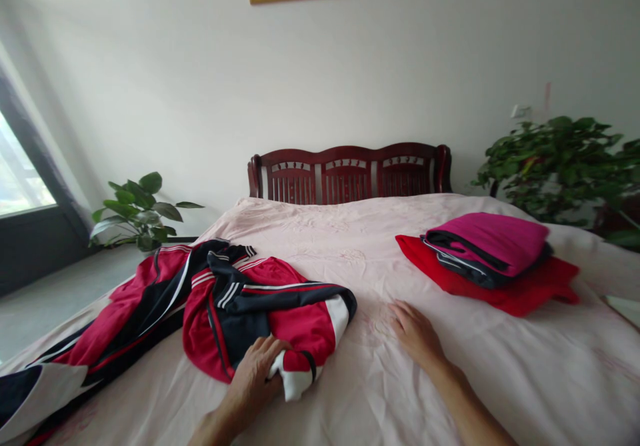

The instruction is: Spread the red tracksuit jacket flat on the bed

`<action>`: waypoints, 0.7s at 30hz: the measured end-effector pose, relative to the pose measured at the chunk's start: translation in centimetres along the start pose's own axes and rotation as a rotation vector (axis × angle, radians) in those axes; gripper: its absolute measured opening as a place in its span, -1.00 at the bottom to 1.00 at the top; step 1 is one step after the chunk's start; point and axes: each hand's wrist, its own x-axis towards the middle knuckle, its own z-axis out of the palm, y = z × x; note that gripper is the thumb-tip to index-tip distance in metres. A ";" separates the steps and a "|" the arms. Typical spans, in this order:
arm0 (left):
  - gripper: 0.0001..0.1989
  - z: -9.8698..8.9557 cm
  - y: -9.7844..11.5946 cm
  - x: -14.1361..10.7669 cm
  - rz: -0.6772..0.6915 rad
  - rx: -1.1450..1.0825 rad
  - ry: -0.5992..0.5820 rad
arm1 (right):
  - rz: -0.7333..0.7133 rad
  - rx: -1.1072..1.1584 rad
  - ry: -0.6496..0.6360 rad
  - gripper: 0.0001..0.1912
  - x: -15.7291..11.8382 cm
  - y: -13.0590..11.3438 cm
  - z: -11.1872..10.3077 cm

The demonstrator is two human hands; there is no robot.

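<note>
Folded clothes (500, 246) sit on the bed's (360, 406) right; another garment (120, 329) sprawls unfolded at its left — between, the left hand (257, 369) clutches a seemingly half-folded jacket (303, 323), the right hand (416, 334) loosely open, empty.

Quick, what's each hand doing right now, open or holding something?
Left hand: closed, holding the red-and-navy garment.
Right hand: open, holding nothing.

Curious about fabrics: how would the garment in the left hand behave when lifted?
The garment looks floppy, given its loose folds. Held only where the left hand grips it, it would likely droop. Lying flattish, it probably won't roll.
</note>
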 end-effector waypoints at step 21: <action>-0.88 1.2 -1.9 1.2 -0.181 -0.219 0.185 | 0.004 -0.010 0.000 -0.54 0.0 0.0 0.2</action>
